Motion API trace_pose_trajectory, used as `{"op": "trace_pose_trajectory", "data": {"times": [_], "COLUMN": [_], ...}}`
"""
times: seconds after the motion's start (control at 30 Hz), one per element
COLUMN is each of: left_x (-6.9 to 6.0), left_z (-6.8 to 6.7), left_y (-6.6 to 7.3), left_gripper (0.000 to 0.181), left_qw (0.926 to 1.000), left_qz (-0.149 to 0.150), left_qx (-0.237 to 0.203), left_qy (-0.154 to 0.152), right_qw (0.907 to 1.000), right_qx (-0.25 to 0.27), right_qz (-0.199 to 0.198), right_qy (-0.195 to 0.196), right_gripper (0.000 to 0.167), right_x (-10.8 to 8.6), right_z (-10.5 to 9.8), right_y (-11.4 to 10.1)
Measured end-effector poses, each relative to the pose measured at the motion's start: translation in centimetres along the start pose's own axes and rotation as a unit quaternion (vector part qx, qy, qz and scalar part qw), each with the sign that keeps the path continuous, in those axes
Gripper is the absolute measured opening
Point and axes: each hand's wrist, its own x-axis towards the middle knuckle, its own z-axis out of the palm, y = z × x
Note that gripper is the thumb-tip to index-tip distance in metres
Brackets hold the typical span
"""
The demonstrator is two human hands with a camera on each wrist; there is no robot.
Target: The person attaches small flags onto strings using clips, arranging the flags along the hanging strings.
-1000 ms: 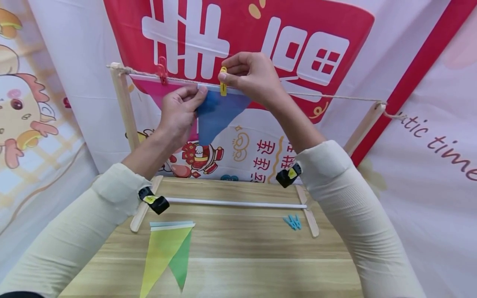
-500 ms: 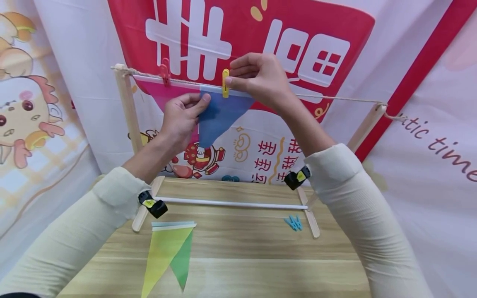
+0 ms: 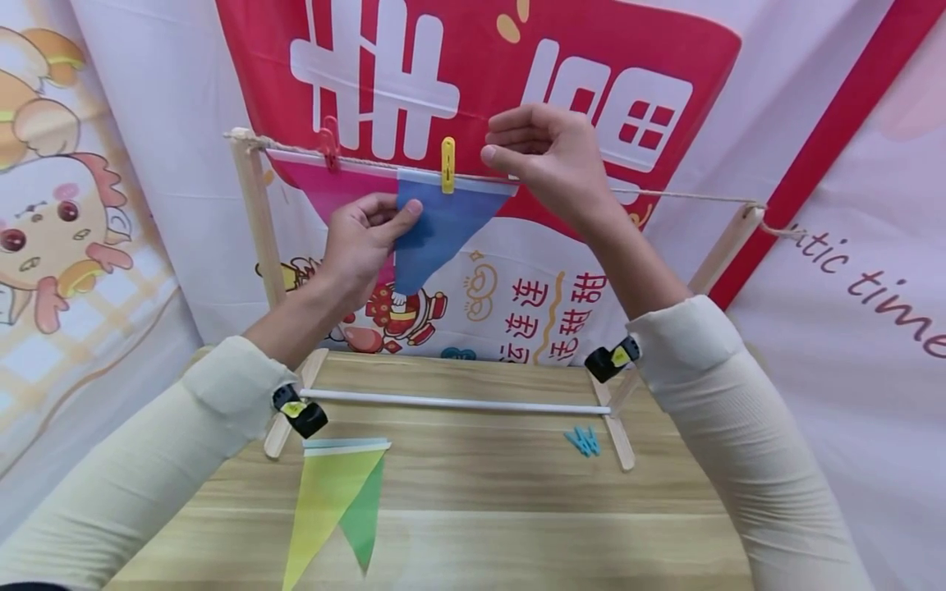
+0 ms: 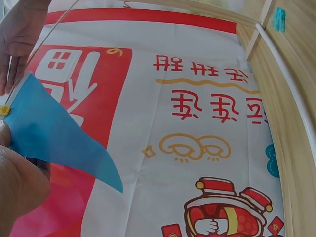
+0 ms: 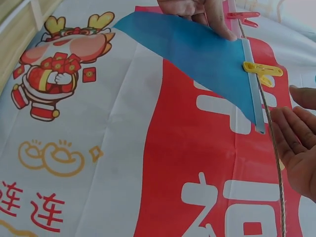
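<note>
The blue pennant hangs from the rope, clipped at its white top edge by a yellow clothespin. Its left edge is pinched between thumb and fingers of my left hand. My right hand, fingers relaxed and holding nothing, is right of the yellow clothespin, apart from it. Left of the blue one, a pink pennant hangs under a red clothespin. In the right wrist view the yellow clothespin straddles the blue pennant's white edge and the rope.
Wooden posts hold the rope at both ends, with a white rod low between their feet. On the table lie a yellow pennant over a green one, and blue clothespins near the right foot.
My right hand has let go of the yellow clothespin and moved right, its fingers loosened. The clothespin stays on the blue pennant's top edge. My left hand has slid slightly down the pennant's edge.
</note>
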Motion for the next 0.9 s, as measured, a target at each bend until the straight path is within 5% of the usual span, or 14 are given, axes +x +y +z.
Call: {"op": "trace_pose_trajectory", "data": {"times": [0.43,0.9], "left_x": [-0.4,-1.3], "left_z": [-0.4,-1.4], "left_y": [-0.6,-1.0], "left_gripper": [0.057,0.055], "left_qw": [0.9997,0.9988], "left_qz": [-0.016,-0.039], "left_qx": [0.018,0.028], "left_qy": [-0.006,-0.015], "right_qw": [0.9913,0.9865], "right_qx": [0.116,0.126], "right_qz": [-0.04,-0.086], "right_qy": [0.049,0.06], "right_gripper": [0.031,0.024], "right_x": [-1.5,-4.5], "right_z": [-1.1,-1.3], "right_y": [1.2,2.9]}}
